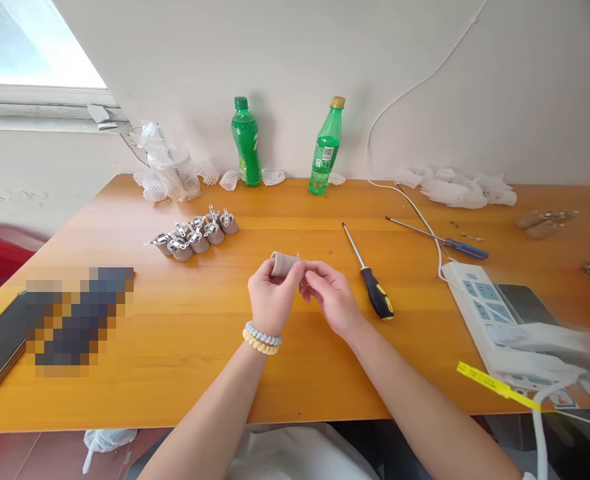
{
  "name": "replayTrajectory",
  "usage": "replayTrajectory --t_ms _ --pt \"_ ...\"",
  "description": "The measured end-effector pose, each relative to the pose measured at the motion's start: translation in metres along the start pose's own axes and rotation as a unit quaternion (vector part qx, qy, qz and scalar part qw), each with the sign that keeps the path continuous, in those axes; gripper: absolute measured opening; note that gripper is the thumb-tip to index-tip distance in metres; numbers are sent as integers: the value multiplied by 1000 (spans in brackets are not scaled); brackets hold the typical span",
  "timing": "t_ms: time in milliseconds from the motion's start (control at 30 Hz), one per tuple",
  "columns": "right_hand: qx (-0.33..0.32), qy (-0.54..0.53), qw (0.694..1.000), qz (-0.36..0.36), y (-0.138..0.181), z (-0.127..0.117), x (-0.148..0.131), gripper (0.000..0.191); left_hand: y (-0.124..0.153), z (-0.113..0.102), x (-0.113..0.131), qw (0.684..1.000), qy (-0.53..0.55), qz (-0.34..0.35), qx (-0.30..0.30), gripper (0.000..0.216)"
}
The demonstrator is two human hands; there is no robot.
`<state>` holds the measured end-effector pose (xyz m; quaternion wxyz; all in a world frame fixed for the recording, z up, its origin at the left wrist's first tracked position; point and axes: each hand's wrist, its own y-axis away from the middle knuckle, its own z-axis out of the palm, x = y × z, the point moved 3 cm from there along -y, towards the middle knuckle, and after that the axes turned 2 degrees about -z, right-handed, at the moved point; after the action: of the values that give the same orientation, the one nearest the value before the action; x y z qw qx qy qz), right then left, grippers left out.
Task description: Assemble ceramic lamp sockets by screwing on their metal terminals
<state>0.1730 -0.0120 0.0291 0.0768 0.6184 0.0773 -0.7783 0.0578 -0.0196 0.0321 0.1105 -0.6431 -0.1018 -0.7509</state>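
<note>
Between the fingers of my left hand (271, 297) is a grey-beige lamp holder (281, 264), lying on its side with its wide end to the left. My right hand (335, 299) meets it at the other end, thumb and fingertips pinched together. A thin metal piece sticks up by the fingertips; what the right fingers grip is too hidden to name. Left of my hands several similar lamp holders (198, 239) with metal brackets stand grouped on the table. To the right lies a screwdriver with a black and yellow handle (377, 293).
A blue-handled screwdriver (466, 249) and a white power strip (467, 297) with cables lie on the right of the wooden table (185, 393). Two green bottles (246, 148) stand by the wall among white foam nets (459, 189). A dark phone (5, 343) lies at the left.
</note>
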Motion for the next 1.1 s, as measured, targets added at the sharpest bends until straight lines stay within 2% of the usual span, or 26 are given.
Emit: replayTrajectory --t_ms 67,167,300,500,667,733,833,900,967,1033,1100 --pt "19 123 991 -48 -4 2 -7 19 -5 2 -4 991 118 -61 8 21" --pt "47 283 949 -132 -9 6 -18 20 -11 10 -6 954 272 -125 0 22" --pt "76 403 891 -192 -16 10 -26 21 -15 18 -6 910 366 -195 9 15" --pt "62 519 826 -213 -24 14 -29 19 -16 24 -8 849 436 -297 4 25" --pt "20 572 783 -243 -24 16 -27 23 -16 22 -11 812 482 -326 38 23" --pt "8 568 778 -267 -22 17 -26 26 -17 22 -12 802 497 -327 49 22" --pt "-3 532 794 -294 -19 14 -27 27 -19 20 -14 793 517 -314 71 21" --pt "-2 510 806 -301 -16 4 -31 24 -21 17 -15 800 510 -307 76 20" --pt "28 513 801 -307 -11 -15 -38 21 -24 13 -16 815 490 -303 61 20" --pt "99 561 774 -277 -4 -44 -45 23 -26 8 -17 826 478 -296 39 22" --pt "171 645 724 -177 5 -75 -49 38 -29 3 -18 826 483 -288 36 21"
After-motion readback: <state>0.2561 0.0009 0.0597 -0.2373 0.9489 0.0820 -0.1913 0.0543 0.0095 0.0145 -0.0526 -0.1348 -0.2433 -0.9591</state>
